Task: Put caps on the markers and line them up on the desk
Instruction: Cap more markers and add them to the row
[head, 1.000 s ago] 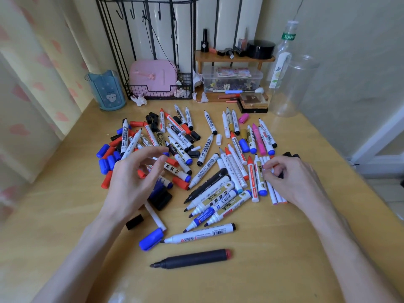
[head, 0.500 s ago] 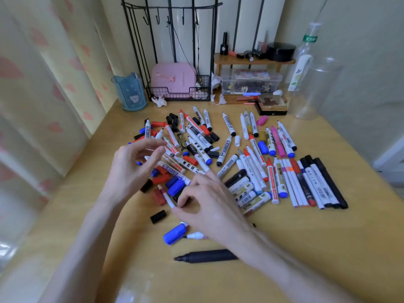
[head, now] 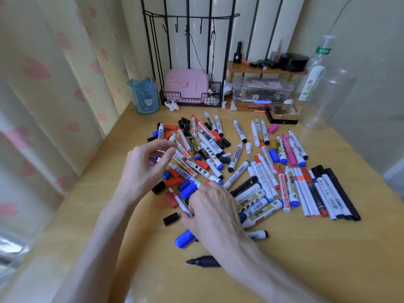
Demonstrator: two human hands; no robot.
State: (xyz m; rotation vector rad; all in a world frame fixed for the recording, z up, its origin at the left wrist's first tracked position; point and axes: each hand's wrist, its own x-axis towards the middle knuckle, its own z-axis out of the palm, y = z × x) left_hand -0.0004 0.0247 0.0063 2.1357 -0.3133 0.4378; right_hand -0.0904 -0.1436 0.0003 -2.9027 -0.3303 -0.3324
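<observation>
Honey-coloured wood with a slight sheen makes up the worktop (head: 306, 259), and on it lies a scatter of smooth plastic markers, most of them white barrels with printed labels. A second ago the right hand (head: 213, 213) was at the lined-up row (head: 317, 193). It has since crossed well to the left of that row, into the loose heap. Its grip is now narrow, with the fingertips pinched on the rear end of a slim white marker (head: 178, 200) whose bare pinkish tip points away from the row. I judge that one marker was just placed and the next one is being chosen.

The left hand (head: 148, 169) hangs over the heap, farther still from the row, with its fingers arched towards the thumb. I cannot tell whether it holds anything.

Short, stubby cylindrical caps lie left of the row, near the pinched marker:
- a red cap (head: 171, 200)
- a black cap (head: 171, 219)
- a glossy blue cap (head: 184, 239)

A matte black marker (head: 204, 261), uncapped, lies nearest the person. Most markers are still uncapped, so the task looks less than halfway done.
</observation>
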